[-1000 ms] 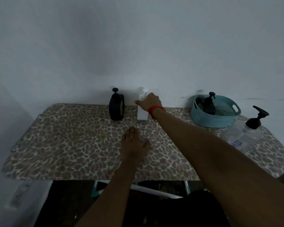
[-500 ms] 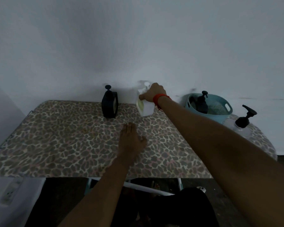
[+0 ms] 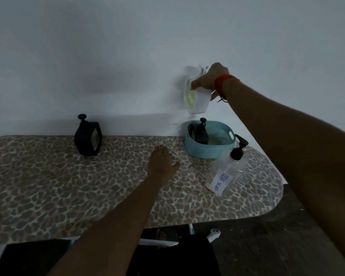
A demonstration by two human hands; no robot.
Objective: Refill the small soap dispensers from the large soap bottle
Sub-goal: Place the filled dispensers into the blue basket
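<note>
My right hand (image 3: 208,78) grips a small white soap dispenser (image 3: 197,100) by its top and holds it in the air, tilted, above the teal basket (image 3: 199,151). Pale liquid shows through its side. My left hand (image 3: 161,163) rests flat on the leopard-print table (image 3: 48,186), fingers straight. A small black dispenser (image 3: 88,137) stands at the back left of the table. Another black dispenser (image 3: 201,132) sits inside the basket. The large clear bottle (image 3: 226,170) with a black pump and a "DISH SOAP" label stands at the right, in front of the basket.
A white wall rises directly behind the table. The table's rounded right end lies just past the large bottle. Below the front edge I see white frame bars (image 3: 159,243) and a dark floor.
My right hand lifted the white dispenser off the table and carried it up and to the right, over the basket. My left hand stayed flat on the table.
</note>
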